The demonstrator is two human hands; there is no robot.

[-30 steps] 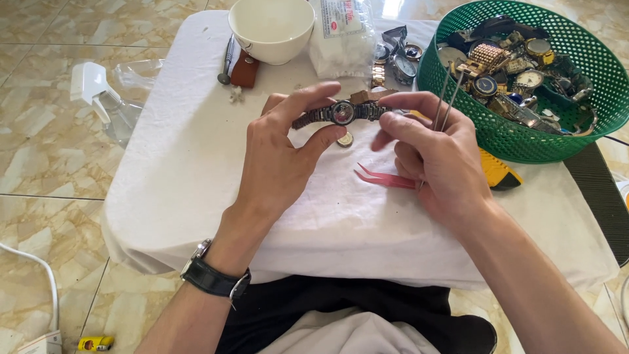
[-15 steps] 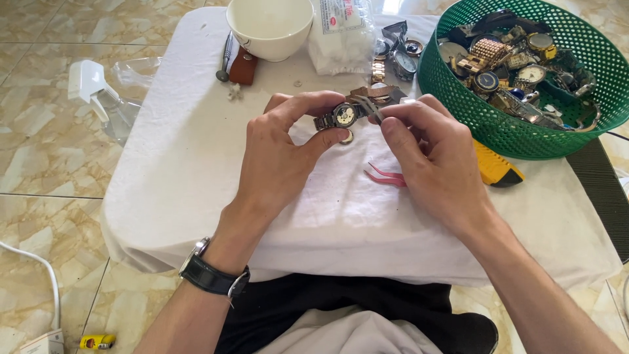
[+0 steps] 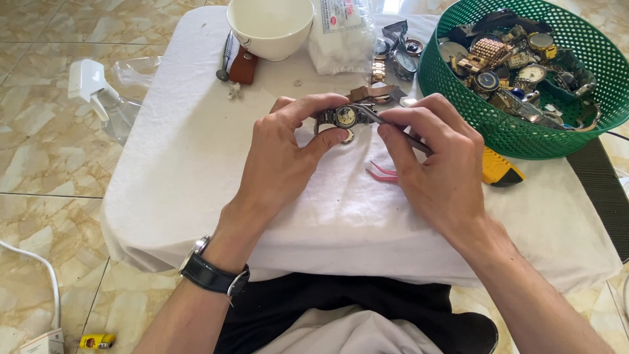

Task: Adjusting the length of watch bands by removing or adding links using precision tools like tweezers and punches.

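While the left hand point(image 3: 282, 154) pinches it, the steel wristwatch point(image 3: 345, 117) shows its open back; right hand point(image 3: 436, 167) grasps tweezers point(image 3: 393, 128).

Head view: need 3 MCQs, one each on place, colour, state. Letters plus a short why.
1. Where is the basket?
A. table's far right
B. on the floor
C. on the lap

2. What colour is the bowl?
A. green
B. white
C. black

3. What does the left hand do?
A. rests flat
B. pinches a watch
C. grips the bowl

Answers:
1 A: it sits on the cloth-covered table by the right edge.
2 B: it is plain white.
3 B: thumb and fingers clamp the watch while the right hand puts a thin tool to it.
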